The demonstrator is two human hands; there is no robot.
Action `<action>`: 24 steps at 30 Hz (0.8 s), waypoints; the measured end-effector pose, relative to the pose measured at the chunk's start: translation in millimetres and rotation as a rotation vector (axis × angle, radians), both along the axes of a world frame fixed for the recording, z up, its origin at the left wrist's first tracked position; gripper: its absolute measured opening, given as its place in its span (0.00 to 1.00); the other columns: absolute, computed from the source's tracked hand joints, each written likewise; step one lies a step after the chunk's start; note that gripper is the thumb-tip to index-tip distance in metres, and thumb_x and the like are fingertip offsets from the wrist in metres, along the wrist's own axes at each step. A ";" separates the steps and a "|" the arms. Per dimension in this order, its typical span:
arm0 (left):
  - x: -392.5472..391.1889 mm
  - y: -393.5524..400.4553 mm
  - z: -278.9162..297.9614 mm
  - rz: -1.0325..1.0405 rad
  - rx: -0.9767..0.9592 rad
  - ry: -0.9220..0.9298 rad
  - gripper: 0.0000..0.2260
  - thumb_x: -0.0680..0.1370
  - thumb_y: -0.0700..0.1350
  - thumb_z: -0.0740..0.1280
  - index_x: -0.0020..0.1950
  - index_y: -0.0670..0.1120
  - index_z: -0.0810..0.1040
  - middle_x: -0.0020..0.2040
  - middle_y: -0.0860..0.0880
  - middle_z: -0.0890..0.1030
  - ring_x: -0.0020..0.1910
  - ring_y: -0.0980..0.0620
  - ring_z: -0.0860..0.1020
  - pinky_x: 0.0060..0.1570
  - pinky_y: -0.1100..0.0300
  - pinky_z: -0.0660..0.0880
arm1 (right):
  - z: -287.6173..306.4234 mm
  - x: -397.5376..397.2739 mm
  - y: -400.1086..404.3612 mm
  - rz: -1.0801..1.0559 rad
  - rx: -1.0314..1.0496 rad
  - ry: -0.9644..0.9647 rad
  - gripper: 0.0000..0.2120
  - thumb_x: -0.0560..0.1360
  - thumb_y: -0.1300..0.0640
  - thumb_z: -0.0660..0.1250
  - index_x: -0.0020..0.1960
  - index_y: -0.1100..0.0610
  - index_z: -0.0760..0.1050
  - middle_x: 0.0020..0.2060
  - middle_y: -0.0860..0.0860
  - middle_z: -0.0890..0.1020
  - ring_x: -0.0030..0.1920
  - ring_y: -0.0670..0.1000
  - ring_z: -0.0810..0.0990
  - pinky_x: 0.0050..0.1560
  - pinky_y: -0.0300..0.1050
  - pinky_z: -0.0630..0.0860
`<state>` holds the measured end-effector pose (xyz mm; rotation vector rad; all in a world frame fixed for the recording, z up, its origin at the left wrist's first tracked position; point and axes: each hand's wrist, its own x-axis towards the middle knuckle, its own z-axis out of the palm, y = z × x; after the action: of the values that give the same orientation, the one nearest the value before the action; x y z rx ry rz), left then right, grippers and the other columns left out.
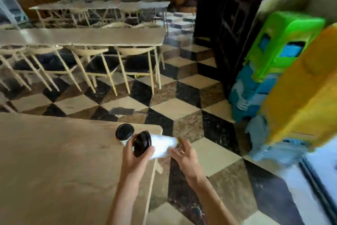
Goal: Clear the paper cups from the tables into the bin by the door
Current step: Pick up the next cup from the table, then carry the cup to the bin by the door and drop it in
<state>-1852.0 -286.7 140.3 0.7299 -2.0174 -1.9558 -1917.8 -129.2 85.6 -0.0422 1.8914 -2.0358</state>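
Note:
A white paper cup (161,145) with a black lid lies sideways in the air over the right corner of the near wooden table (54,161). My left hand (135,159) grips it at the lid end. My right hand (184,153) holds its bottom end with the fingers curled around it. A second paper cup (124,131) with a black lid stands upright on the table corner, just left of the held cup. No bin is clearly recognisable in the blurred view.
Stacked plastic stools in green (284,42), yellow (306,97) and blue (255,93) stand at the right by a dark wooden door (229,24). Long tables (82,37) with pale chairs fill the left and back. A checkered tile floor (182,108) runs between.

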 end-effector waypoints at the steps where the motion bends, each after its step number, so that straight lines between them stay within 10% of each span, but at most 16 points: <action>1: -7.5 22.1 3.3 -0.079 -0.011 0.003 0.26 0.62 0.51 0.74 0.60 0.58 0.75 0.60 0.53 0.80 0.60 0.51 0.78 0.58 0.55 0.74 | 2.1 3.2 26.0 -0.070 0.002 0.006 0.40 0.66 0.42 0.75 0.73 0.52 0.64 0.60 0.46 0.79 0.55 0.41 0.81 0.48 0.36 0.79; 5: -26.8 124.6 9.4 -0.371 -0.060 0.025 0.29 0.65 0.48 0.76 0.65 0.50 0.72 0.63 0.46 0.78 0.61 0.47 0.77 0.64 0.48 0.73 | 10.1 28.0 137.2 -0.386 -0.038 0.010 0.41 0.66 0.45 0.77 0.74 0.54 0.64 0.63 0.51 0.77 0.60 0.48 0.79 0.60 0.47 0.77; 10: -16.6 277.2 5.4 -0.708 -0.082 0.101 0.26 0.73 0.39 0.76 0.66 0.54 0.70 0.57 0.52 0.77 0.50 0.66 0.77 0.43 0.76 0.73 | 16.0 95.8 289.3 -0.687 -0.063 0.059 0.28 0.73 0.55 0.74 0.69 0.51 0.67 0.58 0.52 0.81 0.49 0.45 0.84 0.44 0.37 0.78; 14: 22.3 402.6 5.8 -0.931 -0.072 0.110 0.27 0.70 0.41 0.77 0.65 0.53 0.71 0.60 0.46 0.78 0.59 0.48 0.78 0.50 0.68 0.76 | 15.5 169.3 403.7 -0.887 0.058 0.063 0.28 0.73 0.53 0.73 0.69 0.57 0.69 0.59 0.57 0.80 0.52 0.48 0.82 0.49 0.40 0.78; 19: 94.0 549.8 8.7 -1.150 -0.071 0.103 0.30 0.61 0.55 0.73 0.63 0.59 0.73 0.62 0.50 0.79 0.63 0.51 0.77 0.66 0.48 0.72 | 12.8 268.9 534.7 -1.120 0.135 0.049 0.33 0.70 0.51 0.72 0.72 0.55 0.65 0.59 0.54 0.79 0.58 0.54 0.80 0.62 0.52 0.75; 24: 156.9 670.6 5.0 -1.403 -0.121 0.082 0.33 0.62 0.59 0.73 0.66 0.56 0.72 0.63 0.50 0.79 0.62 0.53 0.77 0.62 0.55 0.73 | 5.6 365.2 629.7 -1.347 0.110 0.044 0.32 0.71 0.53 0.75 0.71 0.55 0.66 0.56 0.55 0.81 0.52 0.49 0.81 0.53 0.46 0.79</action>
<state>-1695.0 383.9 145.3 -1.1276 -2.8292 -2.1925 -1552.6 500.5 91.3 1.6034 2.2920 -2.5655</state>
